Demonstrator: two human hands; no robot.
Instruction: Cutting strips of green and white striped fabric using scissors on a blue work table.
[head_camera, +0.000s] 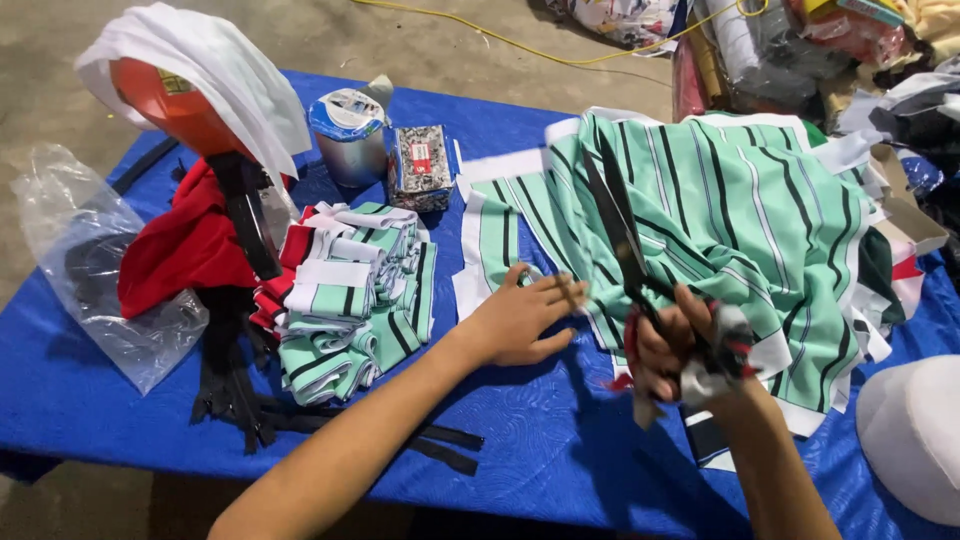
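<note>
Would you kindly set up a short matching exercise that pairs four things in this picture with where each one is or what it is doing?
Things:
1. left hand
2. right hand
3. metal can
4. clear plastic bag

Places or states:
A. at the left edge of the blue table
B. lying flat on the striped green fabric
C. gripping large scissors whose blades point away
D. standing upright at the far side, beside a small patterned box

Pairs: 1-B, 2-C, 3-D, 4-A
</note>
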